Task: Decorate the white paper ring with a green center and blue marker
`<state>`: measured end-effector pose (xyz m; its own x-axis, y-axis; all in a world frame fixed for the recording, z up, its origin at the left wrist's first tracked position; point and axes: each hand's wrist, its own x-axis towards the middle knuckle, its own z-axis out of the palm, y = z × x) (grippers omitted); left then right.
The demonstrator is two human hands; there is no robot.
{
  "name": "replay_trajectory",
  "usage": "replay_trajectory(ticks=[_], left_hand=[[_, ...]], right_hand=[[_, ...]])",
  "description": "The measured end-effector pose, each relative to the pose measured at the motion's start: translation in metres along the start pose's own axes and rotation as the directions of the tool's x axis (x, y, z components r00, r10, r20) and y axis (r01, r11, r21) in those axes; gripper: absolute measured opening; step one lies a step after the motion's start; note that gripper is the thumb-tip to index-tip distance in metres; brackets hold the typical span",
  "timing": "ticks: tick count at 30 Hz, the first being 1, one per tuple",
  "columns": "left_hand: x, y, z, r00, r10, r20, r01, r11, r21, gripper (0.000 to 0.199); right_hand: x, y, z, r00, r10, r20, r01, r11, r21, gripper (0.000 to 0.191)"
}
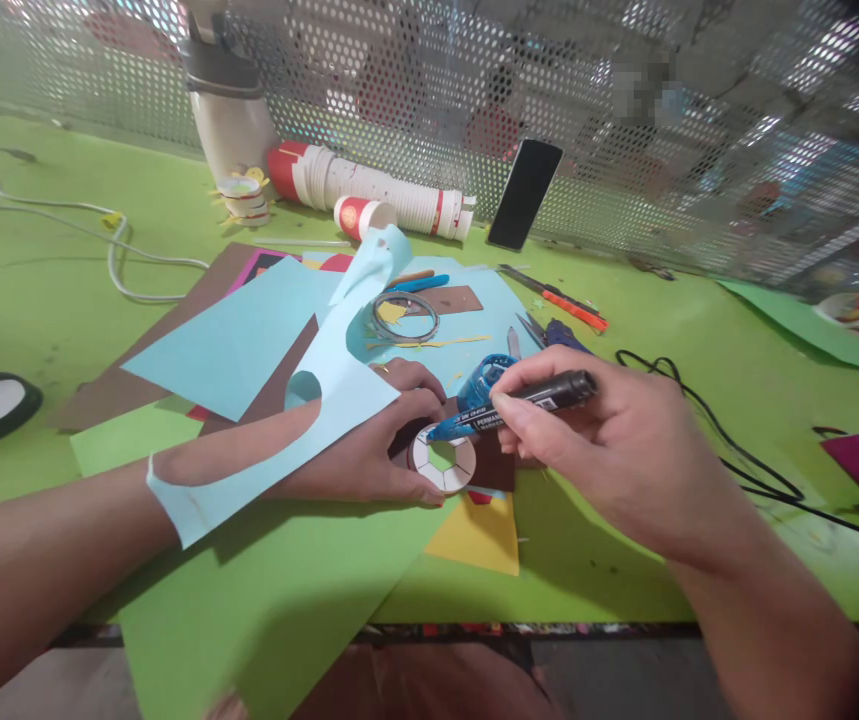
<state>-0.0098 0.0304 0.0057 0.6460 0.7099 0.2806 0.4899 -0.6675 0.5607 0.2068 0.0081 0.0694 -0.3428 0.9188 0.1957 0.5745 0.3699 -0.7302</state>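
My left hand point(376, 445) grips a small round white piece point(466, 462) with a green centre and dark lines dividing its rim into segments. A cut light-blue paper scrap point(339, 375) with curved edges lies over my left wrist and forearm. In my right hand point(616, 440) is a permanent marker point(541, 398), black with a blue front end. It slants down to the left, and its tip is at the round piece's upper rim. Just behind the marker sits a blue tape roll point(478, 375).
Coloured paper sheets point(249, 340) overlap under my hands. Farther back are a grey tape ring point(435, 320), an orange cutter point(575, 310), stacked paper cups point(391, 190) and a leaning phone point(525, 195). A black cable point(759, 490) runs at right.
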Motion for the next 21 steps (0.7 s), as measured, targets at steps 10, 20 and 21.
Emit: replay_trajectory(ticks=[10, 20, 21], left_hand=[[0.002, 0.013, -0.005, 0.998, -0.031, 0.053, 0.030, 0.999, 0.029, 0.039], [0.001, 0.015, -0.011, 0.989, -0.074, 0.128, 0.069, 0.996, 0.048, 0.040], [0.001, 0.015, -0.012, 0.988, -0.081, 0.134, 0.076, 0.996, 0.045, 0.041]], right_hand=[[0.000, 0.003, 0.004, 0.998, -0.038, -0.040, 0.038, 0.999, -0.012, 0.008], [0.000, -0.007, 0.011, 0.988, -0.092, -0.123, 0.079, 0.991, -0.109, 0.015], [0.000, -0.007, 0.012, 0.987, -0.108, -0.122, 0.092, 0.987, -0.133, 0.014]])
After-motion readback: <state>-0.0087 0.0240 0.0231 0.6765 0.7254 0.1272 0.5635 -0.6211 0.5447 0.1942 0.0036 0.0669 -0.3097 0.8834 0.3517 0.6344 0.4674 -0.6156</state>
